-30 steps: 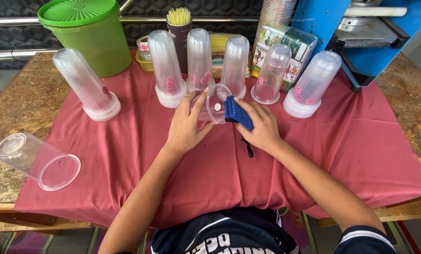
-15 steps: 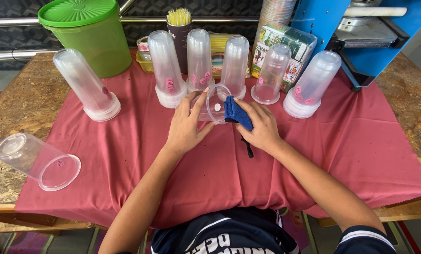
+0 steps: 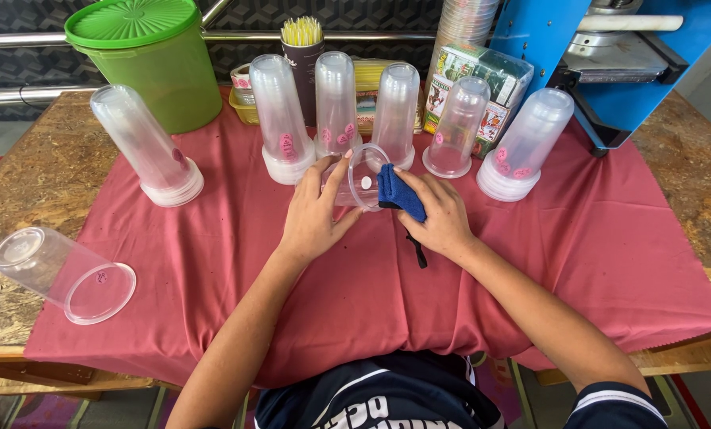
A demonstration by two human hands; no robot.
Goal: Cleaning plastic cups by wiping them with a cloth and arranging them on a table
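My left hand [image 3: 314,214] grips a clear plastic cup [image 3: 359,176] lying on its side, mouth turned to the right. My right hand [image 3: 441,216] holds a blue cloth [image 3: 398,193] bunched at the cup's open rim; a dark strap hangs from the cloth onto the table. Both hands rest over the middle of a red tablecloth [image 3: 578,246].
Several upside-down stacks of clear cups [image 3: 281,119] stand in a row behind my hands. One stack [image 3: 57,270] lies on its side at the left edge. A green lidded bucket [image 3: 149,59], a cup of yellow straws [image 3: 302,40], packets [image 3: 483,83] and a blue machine [image 3: 610,56] line the back.
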